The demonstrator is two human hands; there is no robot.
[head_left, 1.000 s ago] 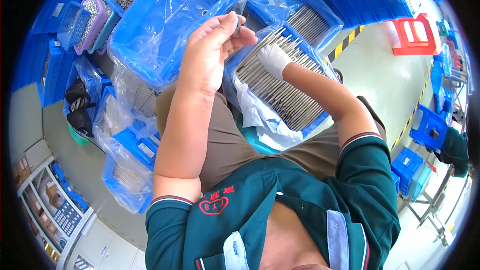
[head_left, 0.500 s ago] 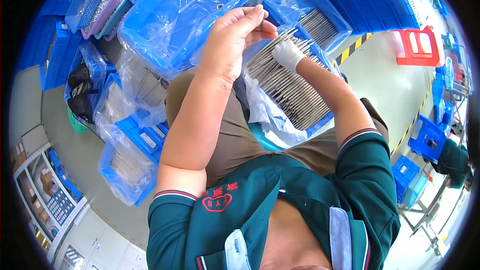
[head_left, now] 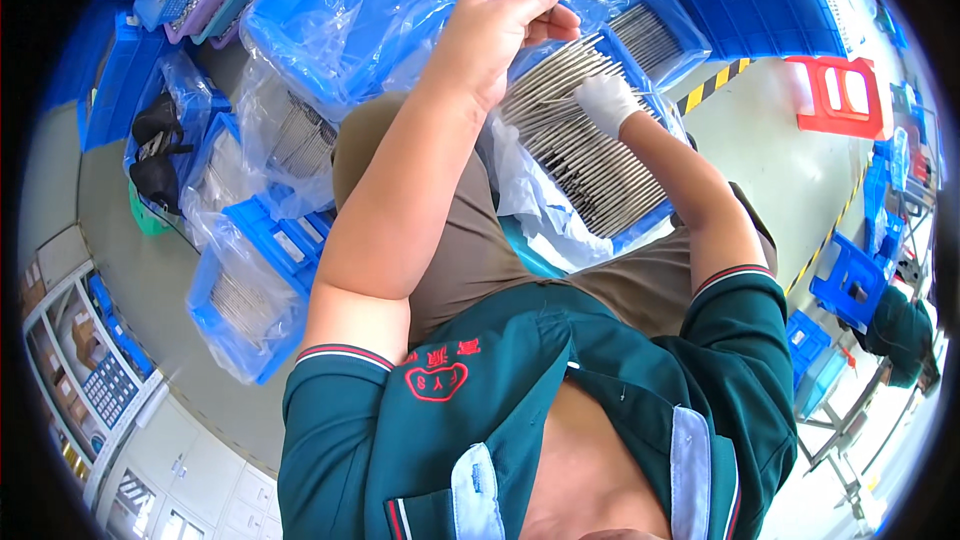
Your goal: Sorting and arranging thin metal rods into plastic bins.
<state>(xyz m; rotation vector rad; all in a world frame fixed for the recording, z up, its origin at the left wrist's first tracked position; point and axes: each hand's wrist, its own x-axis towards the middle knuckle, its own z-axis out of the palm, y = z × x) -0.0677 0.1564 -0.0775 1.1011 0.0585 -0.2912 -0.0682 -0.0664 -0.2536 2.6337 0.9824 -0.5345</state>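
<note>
Our left hand [head_left: 492,32] is raised near the metal rods [head_left: 592,162], half curled; we cannot tell if its grip holds anything. Our gloved right hand [head_left: 607,106] is over those rods, its grip hidden; they lie in a blue bin [head_left: 645,226].

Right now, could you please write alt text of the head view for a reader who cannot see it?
A person has a white-gloved right grip at slender metal rods in a blue bin; the bare left grip hovers near them, and whether it holds anything is unclear. More blue bins, some plastic-lined, stand around.
</note>
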